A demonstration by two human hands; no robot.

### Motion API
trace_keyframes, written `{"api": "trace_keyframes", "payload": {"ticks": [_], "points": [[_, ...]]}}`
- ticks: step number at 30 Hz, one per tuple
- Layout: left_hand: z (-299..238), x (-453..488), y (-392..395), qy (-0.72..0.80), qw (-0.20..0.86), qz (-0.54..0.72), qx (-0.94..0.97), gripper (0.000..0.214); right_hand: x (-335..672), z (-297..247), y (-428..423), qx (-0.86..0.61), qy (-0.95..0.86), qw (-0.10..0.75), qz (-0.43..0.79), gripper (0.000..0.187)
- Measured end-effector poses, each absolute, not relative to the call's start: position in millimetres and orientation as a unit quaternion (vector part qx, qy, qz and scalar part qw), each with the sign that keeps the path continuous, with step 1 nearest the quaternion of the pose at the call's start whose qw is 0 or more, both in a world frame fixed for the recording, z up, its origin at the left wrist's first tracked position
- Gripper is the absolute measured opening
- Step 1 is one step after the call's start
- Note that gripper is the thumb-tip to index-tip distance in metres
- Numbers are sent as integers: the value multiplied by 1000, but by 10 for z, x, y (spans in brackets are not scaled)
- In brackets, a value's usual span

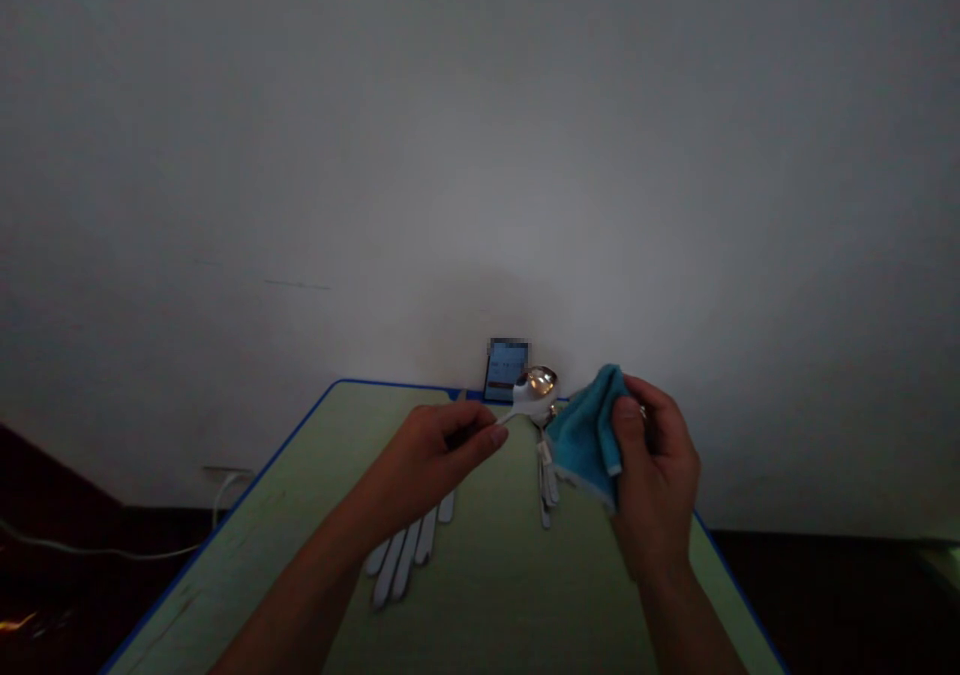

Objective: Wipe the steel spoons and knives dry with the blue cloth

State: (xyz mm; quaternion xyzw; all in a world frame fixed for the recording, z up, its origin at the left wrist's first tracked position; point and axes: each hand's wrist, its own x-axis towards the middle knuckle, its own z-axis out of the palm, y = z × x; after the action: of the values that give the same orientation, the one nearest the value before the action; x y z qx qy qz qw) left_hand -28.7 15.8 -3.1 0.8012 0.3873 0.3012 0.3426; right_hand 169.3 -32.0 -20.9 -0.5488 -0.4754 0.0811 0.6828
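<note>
Head view: one spoon, one cloth, two hands

Two hands work over one table [495,585], pale green with a blue edge. They are apart from each other. The left hand [450,445] pinches the handle of one spoon [538,383] between thumb and fingers, holding it raised above the far part of the table, bowl pointing away to the right. The right hand [656,455] grips one blue cloth [589,435], bunched at the top and hanging in a fold, just beside the spoon's bowl; whether cloth and bowl touch, I cannot tell.

At least five metal handles [406,560] lie side by side on the table, partly hidden by the left forearm; their other ends are out of sight. A second cluster of cutlery [547,480] lies below the spoon, between the two hands; its pieces overlap too closely to count surely. One phone [505,367], screen lit, stands at the table's far edge before one plain wall [480,155]. One white cable [112,553] runs at the left.
</note>
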Motion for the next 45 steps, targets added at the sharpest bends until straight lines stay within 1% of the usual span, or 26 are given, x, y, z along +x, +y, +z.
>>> {"api": "trace_keyframes", "payload": {"ticks": [3, 7, 16, 20, 25, 29, 37, 41, 45], "points": [[-21, -283, 156, 384, 308, 297, 818, 32, 1704, -201, -309, -556, -449, 688, 125, 25], [6, -275, 134, 378, 254, 283, 844, 30, 1692, -186, -309, -562, -450, 678, 146, 26], [37, -218, 76, 363, 191, 239, 880, 26, 1624, -208, -297, -547, -528, 626, 170, 26], [38, -220, 76, 366, 144, 230, 890, 24, 1605, -238, -292, -553, -564, 588, 173, 33], [26, -207, 74, 351, 104, 224, 903, 22, 1605, -280, -274, -593, -595, 514, 176, 47], [15, -191, 66, 345, 86, 206, 912, 21, 1608, -275, -268, -604, -605, 486, 182, 41], [-43, -159, 45, 341, 81, 180, 919, 21, 1605, -231, -279, -608, -615, 470, 175, 26], [-41, -159, 37, 344, 85, 169, 920, 19, 1611, -213, -285, -616, -628, 449, 155, 24], [-40, -151, 22, 342, 94, 166, 920, 21, 1602, -208, -291, -621, -621, 457, 138, 26]]}}
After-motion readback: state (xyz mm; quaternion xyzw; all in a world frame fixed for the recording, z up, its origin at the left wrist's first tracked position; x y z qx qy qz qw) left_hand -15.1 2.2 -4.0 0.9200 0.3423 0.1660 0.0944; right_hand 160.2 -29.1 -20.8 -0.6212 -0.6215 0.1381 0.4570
